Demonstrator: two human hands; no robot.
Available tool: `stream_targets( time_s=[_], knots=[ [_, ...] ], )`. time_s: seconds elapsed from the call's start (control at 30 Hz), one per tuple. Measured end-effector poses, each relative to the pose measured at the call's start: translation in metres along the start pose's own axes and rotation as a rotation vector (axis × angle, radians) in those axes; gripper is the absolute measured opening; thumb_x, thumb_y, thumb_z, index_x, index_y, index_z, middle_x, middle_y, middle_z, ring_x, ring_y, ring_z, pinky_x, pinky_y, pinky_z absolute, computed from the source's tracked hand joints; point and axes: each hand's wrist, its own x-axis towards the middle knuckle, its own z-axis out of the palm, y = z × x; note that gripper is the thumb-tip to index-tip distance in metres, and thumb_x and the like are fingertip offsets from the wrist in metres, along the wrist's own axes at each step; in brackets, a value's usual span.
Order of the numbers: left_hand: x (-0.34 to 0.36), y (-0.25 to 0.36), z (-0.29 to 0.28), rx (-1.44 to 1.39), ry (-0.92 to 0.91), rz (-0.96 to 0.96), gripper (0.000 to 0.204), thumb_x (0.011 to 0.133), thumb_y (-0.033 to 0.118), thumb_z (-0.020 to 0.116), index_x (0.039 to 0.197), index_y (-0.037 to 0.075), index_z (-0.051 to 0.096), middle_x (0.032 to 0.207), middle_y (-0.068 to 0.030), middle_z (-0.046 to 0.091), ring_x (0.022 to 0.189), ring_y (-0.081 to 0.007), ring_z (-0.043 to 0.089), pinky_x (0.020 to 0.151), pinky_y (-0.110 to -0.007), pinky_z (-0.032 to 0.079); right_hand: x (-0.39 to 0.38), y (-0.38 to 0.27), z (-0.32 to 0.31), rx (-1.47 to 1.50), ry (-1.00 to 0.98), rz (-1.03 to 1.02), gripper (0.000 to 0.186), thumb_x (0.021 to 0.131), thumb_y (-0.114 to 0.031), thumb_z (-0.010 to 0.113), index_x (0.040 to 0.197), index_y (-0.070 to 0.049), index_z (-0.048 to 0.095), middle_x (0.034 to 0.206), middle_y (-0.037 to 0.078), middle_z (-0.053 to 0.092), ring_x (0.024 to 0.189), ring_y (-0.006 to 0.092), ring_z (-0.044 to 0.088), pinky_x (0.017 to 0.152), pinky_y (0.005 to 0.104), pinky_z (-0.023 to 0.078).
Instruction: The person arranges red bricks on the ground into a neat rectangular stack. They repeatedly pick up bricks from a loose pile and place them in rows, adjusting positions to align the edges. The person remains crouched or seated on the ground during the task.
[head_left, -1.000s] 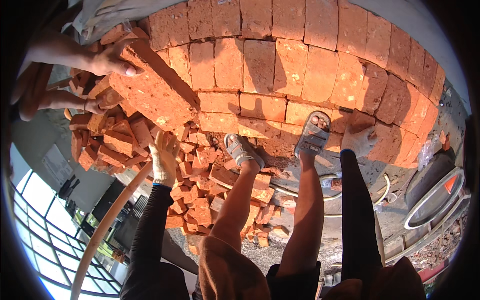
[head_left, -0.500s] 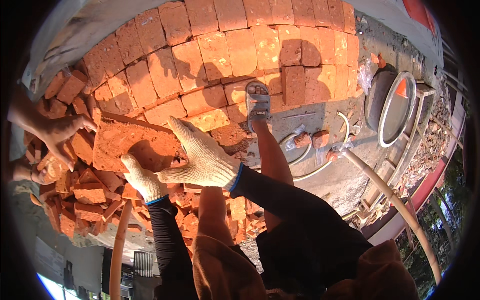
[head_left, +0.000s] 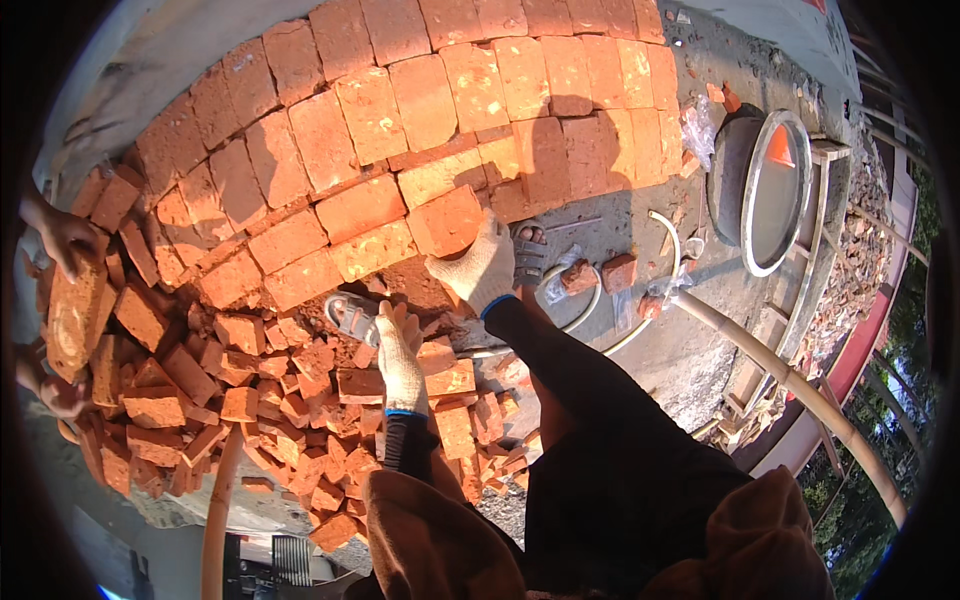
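Note:
My right hand (head_left: 478,262), in a cream knitted glove, grips a red brick (head_left: 445,222) by its right end. That brick sits at the near edge of the stacked bricks (head_left: 370,110), beside the front row; whether it rests fully on them I cannot tell. My left hand (head_left: 402,362), gloved alike, is apart from the brick and holds nothing. Its fingers are stretched out and slightly apart, close to my sandal (head_left: 355,316) and above the loose brick pile. At the far left, another person's hands (head_left: 60,232) hold a long brick (head_left: 75,315).
A heap of loose bricks (head_left: 290,400) lies at the lower left. On the right are a round tub (head_left: 722,180) of grey liquid with an orange piece, a pale hose (head_left: 672,232), a bamboo pole (head_left: 770,375) and a wooden frame (head_left: 815,260). Another pole (head_left: 222,510) stands lower left.
The brick I held in both hands beside the other person has moved right to the stack's edge. My left hand has let go of it. The other person now holds another brick.

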Motion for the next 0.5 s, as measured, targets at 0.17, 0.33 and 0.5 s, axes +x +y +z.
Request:
stream_targets(
  time_s=[0.17,0.33,0.5],
  knots=[
    [-0.028,-0.092,0.002,-0.158,0.130,-0.234,0.094,0.121,0.078,0.043,0.181,0.006,0.044,0.183,-0.0197,0.049,0.166,-0.0433,0.052,0.139,-0.060,0.037,0.105,0.078,0.029,-0.030,0.153,0.259,0.129,0.065,-0.053,0.110,0.163,0.002,0.048,0.150,0.032,0.063,0.140,0.0507,0.065,0.117,0.0578,0.059],
    [-0.016,-0.098,-0.029,-0.385,0.126,0.109,0.087,0.123,0.074,0.044,0.180,0.009,0.045,0.183,-0.0176,0.047,0.166,-0.0440,0.048,0.141,-0.060,0.037,0.148,0.104,0.048,-0.294,0.321,-0.029,0.107,0.084,-0.037,0.098,0.167,0.005,0.045,0.161,0.032,0.057,0.142,0.0515,0.064,0.121,0.0558,0.055],
    [-0.008,0.012,-0.107,-0.452,0.200,0.269,0.107,0.116,0.084,0.048,0.186,0.005,0.032,0.191,-0.0218,0.035,0.172,-0.0419,0.041,0.145,-0.061,0.029,0.121,0.124,0.054,-0.357,0.221,-0.032,0.097,0.090,-0.038,0.094,0.167,0.002,0.050,0.166,0.029,0.056,0.152,0.0474,0.060,0.128,0.0528,0.052]
  ],
)
